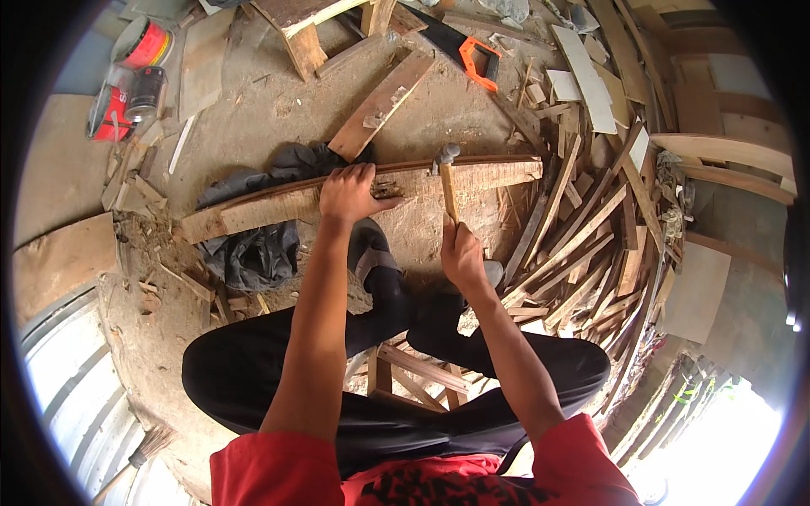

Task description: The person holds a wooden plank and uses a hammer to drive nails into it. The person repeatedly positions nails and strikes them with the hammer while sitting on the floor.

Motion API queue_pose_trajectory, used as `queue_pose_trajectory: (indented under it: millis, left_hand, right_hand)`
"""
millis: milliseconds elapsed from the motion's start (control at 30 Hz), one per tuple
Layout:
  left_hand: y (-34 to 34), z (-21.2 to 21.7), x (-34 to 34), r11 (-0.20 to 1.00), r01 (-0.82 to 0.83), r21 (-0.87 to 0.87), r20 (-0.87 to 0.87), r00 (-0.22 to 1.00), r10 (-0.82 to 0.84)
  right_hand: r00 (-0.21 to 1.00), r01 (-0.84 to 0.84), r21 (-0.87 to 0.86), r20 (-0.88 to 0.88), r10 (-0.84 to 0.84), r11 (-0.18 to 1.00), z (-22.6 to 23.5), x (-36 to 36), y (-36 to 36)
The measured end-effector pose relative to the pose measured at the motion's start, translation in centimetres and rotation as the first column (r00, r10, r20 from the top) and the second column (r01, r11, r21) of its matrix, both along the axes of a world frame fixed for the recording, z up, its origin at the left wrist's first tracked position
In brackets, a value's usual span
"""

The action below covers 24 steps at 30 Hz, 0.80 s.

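Note:
A long, rough wooden plank [270, 209] lies across in front of me, its narrow dark edge facing up. My left hand [350, 194] is closed over that upper edge near the middle, thumb stretched along the near face. In my right hand [463, 255] is a claw hammer [449, 179], gripped by its wooden handle. The hammer's metal head is at the plank's upper edge, right of my left hand; whether it touches the wood I cannot tell. Dark cloth [253, 257] lies under and behind the plank's left part.
A handsaw with an orange handle [479, 63] lies at the back, near a loose board [381, 105] and a wooden stool or bench [308, 51]. Scrap wood [582, 244] is heaped on the right. Red cans [142, 44] stand at far left. My legs straddle a small wooden seat [413, 371].

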State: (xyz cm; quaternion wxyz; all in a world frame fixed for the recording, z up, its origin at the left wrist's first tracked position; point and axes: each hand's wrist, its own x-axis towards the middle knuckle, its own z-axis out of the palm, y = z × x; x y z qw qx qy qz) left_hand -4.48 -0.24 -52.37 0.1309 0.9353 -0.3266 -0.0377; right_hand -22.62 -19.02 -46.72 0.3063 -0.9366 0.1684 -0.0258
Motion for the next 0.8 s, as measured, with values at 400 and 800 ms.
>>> queue_pose_trajectory:
  millis: [400, 800]
  left_hand:
    - [0.7, -0.9, 0.4, 0.994, 0.007, -0.109, 0.154, 0.988, 0.010]
    - [0.1, -0.9, 0.5, 0.994, -0.001, -0.106, 0.120, 0.993, 0.014]
  right_hand:
    - [0.930, 0.161, 0.333, 0.264, -0.256, 0.929, 12.5, 8.7, 1.5]
    - [0.944, 0.014, 0.075, -0.330, 0.011, 0.997, 2.1, -5.8, 0.4]
